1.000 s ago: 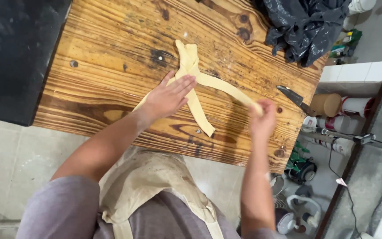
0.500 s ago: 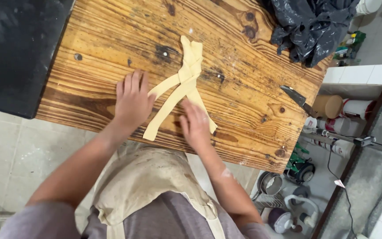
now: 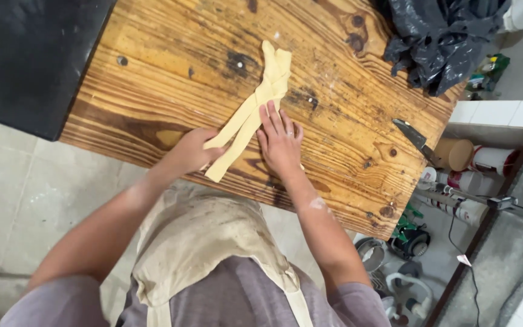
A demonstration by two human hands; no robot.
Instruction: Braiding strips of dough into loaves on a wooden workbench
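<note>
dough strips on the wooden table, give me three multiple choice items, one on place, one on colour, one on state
1. Where does the knife lie?
A. near the table's right edge
B. on the dough
C. in the left hand

2. What colour is the crumpled plastic bag?
A. white
B. black
C. green

3. How are the dough strips arranged?
A. stacked in a ball
B. fully separate
C. braided at the far end, loose near the person

Answers: 1 A, it rests on the wooden table beside that edge. 2 B, it is dark and glossy. 3 C, the left hand grips a loose strip while the right hand presses flat.
</note>
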